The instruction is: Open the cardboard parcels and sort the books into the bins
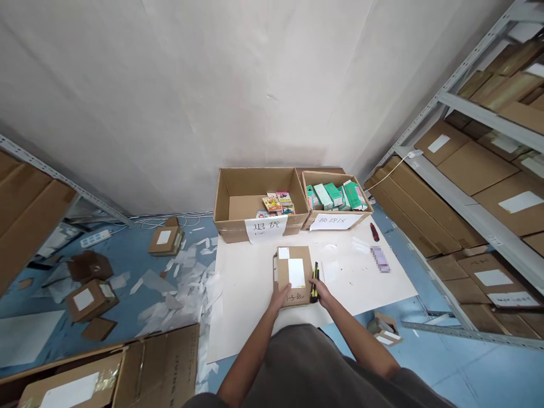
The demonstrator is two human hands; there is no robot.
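Observation:
A small cardboard box (304,254) with white labels and handwriting lies on the white table (242,306) right before me. My left hand (280,297) grips its near left corner, thumb on the top face and the other fingers mostly hidden at the side. At the box's right edge, my right hand (322,290) is closed on a yellow and black box cutter (315,292), which points away from me. Whether its blade is out I cannot tell. A red and black box cutter (374,232) lies farther off to the right.
Behind the work stand an open carton (236,230) with colourful booklets and a smaller carton (340,220) with green boxes, both with paper signs. Paper scraps (178,300) and small boxes (166,241) litter the floor at left. A loaded shelf (471,204) rises on the right.

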